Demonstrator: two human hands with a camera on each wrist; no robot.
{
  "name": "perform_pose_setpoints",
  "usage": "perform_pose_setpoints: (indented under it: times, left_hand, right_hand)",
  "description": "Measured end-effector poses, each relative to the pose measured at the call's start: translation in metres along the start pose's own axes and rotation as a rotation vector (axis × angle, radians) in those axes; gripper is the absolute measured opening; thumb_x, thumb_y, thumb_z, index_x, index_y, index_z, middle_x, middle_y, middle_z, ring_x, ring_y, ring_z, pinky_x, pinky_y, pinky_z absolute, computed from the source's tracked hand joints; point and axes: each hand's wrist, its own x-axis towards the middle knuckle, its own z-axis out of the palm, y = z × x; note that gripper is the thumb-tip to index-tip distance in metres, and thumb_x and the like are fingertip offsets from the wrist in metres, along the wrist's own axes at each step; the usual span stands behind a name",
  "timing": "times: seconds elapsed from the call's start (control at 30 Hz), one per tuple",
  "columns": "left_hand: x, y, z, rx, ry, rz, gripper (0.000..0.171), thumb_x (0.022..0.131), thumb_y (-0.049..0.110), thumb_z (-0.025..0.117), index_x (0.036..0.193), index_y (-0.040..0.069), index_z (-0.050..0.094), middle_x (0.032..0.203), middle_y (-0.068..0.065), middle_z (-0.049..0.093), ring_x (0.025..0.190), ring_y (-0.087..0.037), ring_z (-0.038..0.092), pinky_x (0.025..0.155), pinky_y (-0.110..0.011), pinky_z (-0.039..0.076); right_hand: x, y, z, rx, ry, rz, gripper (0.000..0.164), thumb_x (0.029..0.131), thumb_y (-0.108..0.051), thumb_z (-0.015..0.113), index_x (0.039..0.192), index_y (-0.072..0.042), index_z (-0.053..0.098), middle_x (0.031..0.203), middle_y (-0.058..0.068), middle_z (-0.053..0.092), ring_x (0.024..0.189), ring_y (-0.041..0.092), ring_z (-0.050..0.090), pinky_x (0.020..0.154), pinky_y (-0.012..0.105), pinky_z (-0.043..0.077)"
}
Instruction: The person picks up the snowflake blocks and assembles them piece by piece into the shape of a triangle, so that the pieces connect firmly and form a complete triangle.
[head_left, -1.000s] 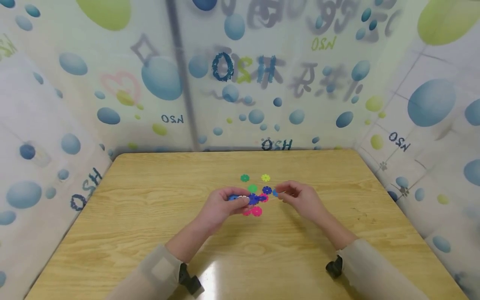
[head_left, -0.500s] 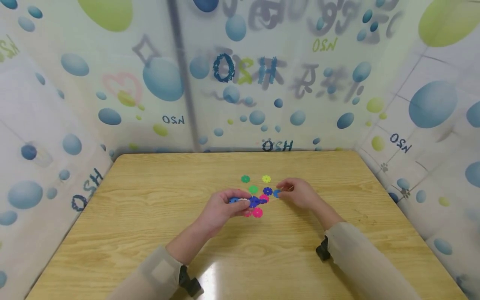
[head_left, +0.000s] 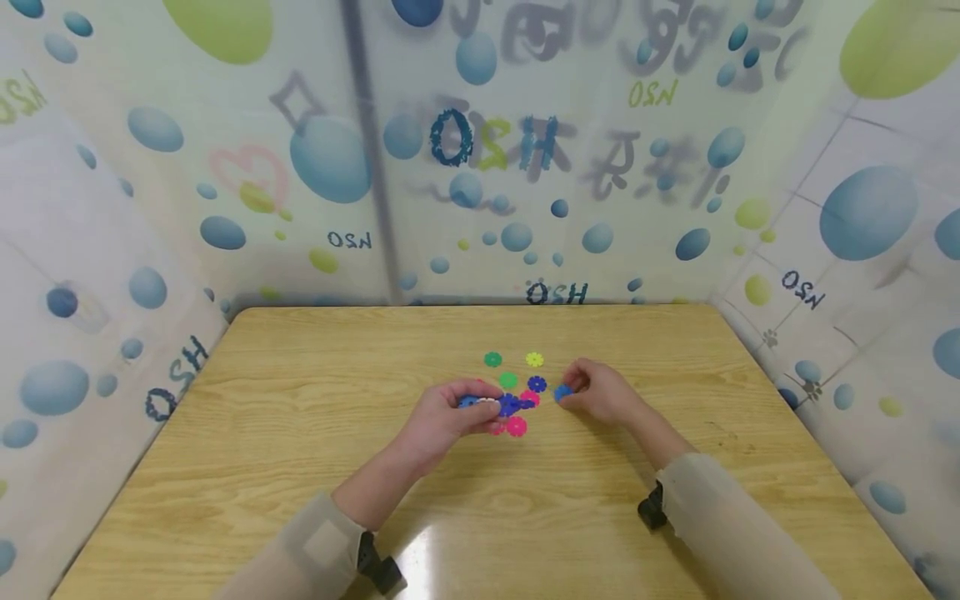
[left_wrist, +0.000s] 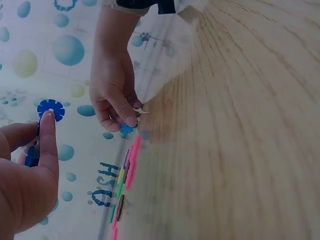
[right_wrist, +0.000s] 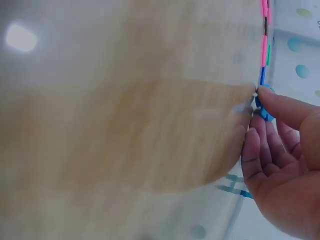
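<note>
My left hand point(head_left: 442, 418) pinches a small chain of joined snowflake discs above the table. A dark blue snowflake disc point(head_left: 509, 406) juts out beyond the fingers, with lighter blue and white pieces partly hidden behind them. Seen from the left wrist, one dark blue disc point(left_wrist: 56, 105) of this chain stands upright at the index fingertip. Over at the right, my right hand point(head_left: 606, 393) has a light blue snowflake disc point(head_left: 562, 393) between thumb and fingers, low at the tabletop. In the right wrist view the thumb covers part of that blue disc point(right_wrist: 268, 113).
Loose snowflake discs lie between the hands: dark green point(head_left: 492, 359), yellow point(head_left: 534, 359), light green point(head_left: 507, 380), dark blue point(head_left: 537, 384) and several pink ones point(head_left: 517, 427). The wooden table point(head_left: 315, 358) meets a patterned wall covering point(head_left: 480, 250) behind and at both sides.
My right hand has shifted slightly right, and the light blue disc has moved with it, away from the loose discs. The left hand keeps its chain nearly still.
</note>
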Motion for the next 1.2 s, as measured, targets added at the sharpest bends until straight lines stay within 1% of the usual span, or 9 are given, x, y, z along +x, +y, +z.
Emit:
perform_pose_setpoints:
  times: [0.1,0.27,0.37,0.5,0.6,0.73,0.97,1.1,1.2]
  left_hand:
    - [0.000,0.000,0.000,-0.006,-0.009,0.007,0.027,0.106,0.005,0.072,0.130,-0.004,0.071,0.121,-0.013,0.075,0.095,-0.017,0.082,0.094,-0.033,0.066]
    - [-0.001,0.000,0.000,-0.031,-0.015,0.015,0.027,0.106,0.003,0.071,0.131,-0.007,0.070,0.119,-0.013,0.074,0.095,-0.019,0.083,0.091,-0.033,0.067]
    - [-0.002,0.000,0.000,-0.049,-0.024,0.027,0.028,0.106,0.002,0.070,0.131,-0.009,0.069,0.117,-0.012,0.076,0.095,-0.019,0.083,0.091,-0.034,0.067]
    - [-0.002,0.000,-0.001,-0.056,-0.035,0.041,0.029,0.106,0.001,0.070,0.132,-0.011,0.068,0.114,-0.012,0.077,0.096,-0.021,0.083,0.092,-0.035,0.067]
    - [-0.002,-0.001,-0.002,-0.051,-0.034,0.040,0.029,0.106,0.003,0.070,0.131,-0.010,0.068,0.115,-0.012,0.076,0.098,-0.021,0.083,0.092,-0.034,0.067]
    - [-0.001,-0.001,-0.003,-0.051,-0.030,0.039,0.029,0.106,0.004,0.071,0.132,-0.009,0.069,0.116,-0.011,0.076,0.097,-0.018,0.082,0.092,-0.032,0.067]
    - [-0.001,-0.002,-0.003,-0.056,-0.030,0.045,0.028,0.106,0.005,0.071,0.131,-0.008,0.070,0.113,-0.008,0.079,0.096,-0.017,0.081,0.092,-0.032,0.067]
    - [-0.002,-0.002,-0.003,-0.051,-0.024,0.052,0.029,0.106,0.005,0.072,0.131,-0.008,0.069,0.113,-0.008,0.079,0.097,-0.018,0.081,0.092,-0.032,0.067]
    - [-0.002,-0.002,-0.004,-0.041,-0.022,0.054,0.029,0.106,0.006,0.072,0.131,-0.009,0.069,0.115,-0.009,0.077,0.098,-0.020,0.081,0.092,-0.031,0.067]
  right_hand:
    - [-0.008,0.000,0.000,0.014,0.004,-0.030,0.022,0.100,-0.017,0.082,0.115,-0.009,0.068,0.108,0.008,0.069,0.097,0.022,0.062,0.083,0.035,0.053]
    - [-0.024,-0.004,0.001,0.091,0.005,-0.052,0.016,0.102,-0.020,0.080,0.112,-0.012,0.071,0.105,0.006,0.070,0.093,0.021,0.061,0.079,0.031,0.052]
    - [-0.033,-0.009,0.003,0.179,0.007,-0.072,0.020,0.104,-0.026,0.079,0.116,-0.012,0.072,0.107,0.005,0.072,0.095,0.021,0.065,0.082,0.033,0.057]
    - [-0.046,-0.016,0.005,0.353,0.010,-0.104,0.027,0.105,-0.027,0.077,0.124,-0.008,0.072,0.110,0.008,0.076,0.102,0.027,0.074,0.093,0.042,0.065]
    - [-0.054,-0.022,0.006,0.490,0.013,-0.116,0.031,0.106,-0.024,0.076,0.128,-0.003,0.071,0.110,0.010,0.077,0.105,0.035,0.077,0.098,0.051,0.065]
    - [-0.061,-0.029,0.007,0.585,0.020,-0.116,0.034,0.106,-0.023,0.076,0.130,0.000,0.070,0.109,0.010,0.077,0.107,0.040,0.076,0.100,0.052,0.065]
    - [-0.066,-0.038,0.009,0.625,0.005,-0.113,0.033,0.105,-0.020,0.076,0.130,0.000,0.070,0.107,0.007,0.078,0.102,0.033,0.077,0.093,0.037,0.067]
    - [-0.068,-0.041,0.010,0.632,0.000,-0.111,0.031,0.105,-0.020,0.076,0.129,0.000,0.070,0.106,0.005,0.077,0.102,0.034,0.076,0.091,0.035,0.067]
    - [-0.069,-0.042,0.011,0.630,-0.005,-0.116,0.031,0.105,-0.020,0.076,0.129,0.000,0.071,0.107,0.005,0.077,0.099,0.028,0.076,0.090,0.033,0.067]
